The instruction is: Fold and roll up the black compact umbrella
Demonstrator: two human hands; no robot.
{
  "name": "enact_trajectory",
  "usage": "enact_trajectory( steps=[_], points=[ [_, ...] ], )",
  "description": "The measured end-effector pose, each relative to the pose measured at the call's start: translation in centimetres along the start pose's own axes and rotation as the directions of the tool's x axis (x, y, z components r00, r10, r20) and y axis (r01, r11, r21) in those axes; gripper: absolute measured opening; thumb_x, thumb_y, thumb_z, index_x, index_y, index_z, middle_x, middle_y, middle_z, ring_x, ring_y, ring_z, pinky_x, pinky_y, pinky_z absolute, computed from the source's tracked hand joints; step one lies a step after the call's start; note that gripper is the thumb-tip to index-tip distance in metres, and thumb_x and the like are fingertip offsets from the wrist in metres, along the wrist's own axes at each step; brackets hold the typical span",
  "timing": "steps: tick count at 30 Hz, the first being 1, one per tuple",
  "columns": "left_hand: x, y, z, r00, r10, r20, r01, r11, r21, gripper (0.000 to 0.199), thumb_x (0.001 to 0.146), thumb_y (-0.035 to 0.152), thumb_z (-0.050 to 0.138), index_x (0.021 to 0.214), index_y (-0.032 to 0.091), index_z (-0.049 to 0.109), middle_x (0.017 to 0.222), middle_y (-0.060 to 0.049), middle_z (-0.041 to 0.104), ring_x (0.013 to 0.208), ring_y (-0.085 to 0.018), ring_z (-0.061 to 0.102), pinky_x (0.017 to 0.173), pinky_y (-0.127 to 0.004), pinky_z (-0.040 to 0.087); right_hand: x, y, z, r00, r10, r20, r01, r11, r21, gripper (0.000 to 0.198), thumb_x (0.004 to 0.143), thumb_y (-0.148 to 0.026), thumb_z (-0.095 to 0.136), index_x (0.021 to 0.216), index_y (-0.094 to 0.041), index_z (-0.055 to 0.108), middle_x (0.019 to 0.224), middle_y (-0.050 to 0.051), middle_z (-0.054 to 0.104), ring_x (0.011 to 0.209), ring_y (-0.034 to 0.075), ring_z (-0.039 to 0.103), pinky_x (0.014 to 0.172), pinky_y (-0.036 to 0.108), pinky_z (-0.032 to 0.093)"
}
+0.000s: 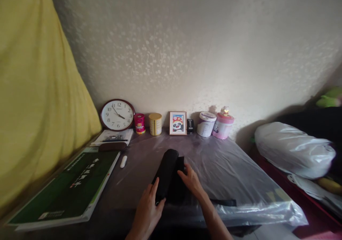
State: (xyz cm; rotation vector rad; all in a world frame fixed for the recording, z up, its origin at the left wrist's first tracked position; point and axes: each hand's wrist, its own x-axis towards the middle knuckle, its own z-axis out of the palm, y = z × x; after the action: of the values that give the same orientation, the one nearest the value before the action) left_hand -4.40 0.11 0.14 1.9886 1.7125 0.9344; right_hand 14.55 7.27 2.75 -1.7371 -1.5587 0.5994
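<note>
Bundle [167, 172], black and rolled, was held on plastic-covered table [227, 172] near front edge, lower end gripped by left hand [148, 205]; black flap [177, 187] alongside was touched by right hand [192, 182], whether pinched could not be told.

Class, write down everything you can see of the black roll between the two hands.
The black roll looks long, rounded, dull and cloth-like. It lies on the table, far end slanting right. A flat black part lies along its right side. The left hand touches its near left side; the right hand is at the flat part's edge. Whether the black strap nearby joins it is hidden.
</note>
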Motion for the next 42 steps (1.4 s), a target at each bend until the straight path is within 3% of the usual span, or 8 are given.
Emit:
enact_trajectory(
  steps=[7, 13, 16, 23, 28, 33, 37, 42],
  points=[
    [0.1, -0.6, 0.4, 0.999, 0.034, -0.016, -0.034, 0.999, -0.005, 0.058, 0.079, 0.033, 0.042, 0.133, 0.014, 0.036, 0.121, -0.014, 0.055, 0.111, -0.026, 0.055, 0.094, -0.041, 0.045, -1.8, -3.2, 1.8, 0.999, 0.007, 0.041, -0.009, 0.998, 0.064, 0.047, 0.076, -0.024, 0.055, 0.12, -0.008, 0.053, 0.107, 0.015, 0.065, 0.103, 0.025, 0.061, 0.086, 0.031, 0.045],
    [0.1, -0.9, 0.4, 0.999, 0.033, -0.028, -0.033, 0.999, 0.007, 0.058, 0.078, 0.033, 0.044, 0.132, 0.013, 0.038, 0.124, -0.015, 0.053, 0.114, -0.027, 0.053, 0.094, -0.041, 0.045, -3.3, -5.3, 3.6, 0.999, -0.043, 0.016, 0.042, 0.996, 0.074, 0.037, 0.077, -0.022, 0.053, 0.112, -0.011, 0.058, 0.088, 0.009, 0.069, 0.083, 0.021, 0.065, 0.075, 0.028, 0.047],
    [0.1, -1.0, 0.3, 0.999, 0.031, -0.017, -0.031, 1.0, 0.001, 0.055, 0.077, 0.033, 0.044, 0.129, 0.015, 0.041, 0.117, -0.014, 0.056, 0.108, -0.027, 0.057, 0.09, -0.042, 0.047, -4.2, -5.9, 3.8, 0.998, -0.053, 0.022, 0.051, 0.997, 0.054, 0.027, 0.078, -0.021, 0.053, 0.103, -0.015, 0.063, 0.086, 0.007, 0.069, 0.081, 0.019, 0.065, 0.073, 0.026, 0.046],
    [0.3, -1.9, 0.8, 0.993, 0.098, -0.062, -0.103, 0.992, -0.074, 0.053, 0.076, 0.026, 0.045, 0.127, 0.019, 0.04, 0.113, -0.011, 0.055, 0.107, -0.025, 0.057, 0.09, -0.045, 0.048, -5.7, -6.7, 4.1, 0.993, -0.118, -0.002, 0.118, 0.993, -0.024, 0.015, 0.079, -0.018, 0.05, 0.083, -0.02, 0.065, 0.084, 0.003, 0.068, 0.078, 0.017, 0.064, 0.069, 0.024, 0.043],
    [0.2, -2.6, 1.3, 0.977, 0.151, -0.151, -0.167, 0.981, -0.099, 0.049, 0.077, 0.025, 0.048, 0.125, 0.019, 0.04, 0.135, -0.015, 0.04, 0.124, -0.028, 0.043, 0.098, -0.048, 0.043, -6.1, -6.5, 4.7, 0.984, -0.176, -0.031, 0.172, 0.978, -0.117, 0.015, 0.081, -0.017, 0.049, 0.08, -0.02, 0.064, 0.08, 0.002, 0.066, 0.074, 0.016, 0.063, 0.065, 0.023, 0.043],
    [0.3, -2.8, 1.3, 0.974, 0.188, -0.124, -0.202, 0.973, -0.115, 0.054, 0.075, 0.021, 0.048, 0.128, 0.019, 0.036, 0.125, -0.014, 0.051, 0.118, -0.026, 0.05, 0.098, -0.049, 0.043, -6.6, -6.5, 4.9, 0.969, -0.242, -0.05, 0.233, 0.962, -0.142, 0.016, 0.08, -0.015, 0.048, 0.079, -0.021, 0.063, 0.079, 0.002, 0.064, 0.075, 0.015, 0.061, 0.069, 0.023, 0.044],
    [0.3, -2.2, 1.0, 0.977, 0.185, -0.108, -0.198, 0.973, -0.121, 0.063, 0.074, 0.017, 0.046, 0.134, 0.02, 0.029, 0.129, -0.013, 0.049, 0.12, -0.024, 0.048, 0.098, -0.046, 0.043, -7.1, -6.6, 4.6, 0.951, -0.306, -0.034, 0.302, 0.949, -0.087, 0.018, 0.078, -0.013, 0.048, 0.076, -0.021, 0.064, 0.077, 0.002, 0.062, 0.077, 0.016, 0.06, 0.073, 0.024, 0.044],
    [0.2, -1.5, 0.8, 0.982, 0.161, -0.098, -0.171, 0.98, -0.105, 0.056, 0.075, 0.018, 0.044, 0.131, 0.023, 0.036, 0.128, -0.009, 0.051, 0.118, -0.021, 0.05, 0.099, -0.043, 0.043, -5.8, -4.7, 3.4, 0.956, -0.291, -0.029, 0.292, 0.944, 0.153, 0.022, 0.084, -0.024, 0.044, 0.076, -0.021, 0.064, 0.074, 0.002, 0.064, 0.069, 0.014, 0.061, 0.066, 0.024, 0.047]
  ],
)
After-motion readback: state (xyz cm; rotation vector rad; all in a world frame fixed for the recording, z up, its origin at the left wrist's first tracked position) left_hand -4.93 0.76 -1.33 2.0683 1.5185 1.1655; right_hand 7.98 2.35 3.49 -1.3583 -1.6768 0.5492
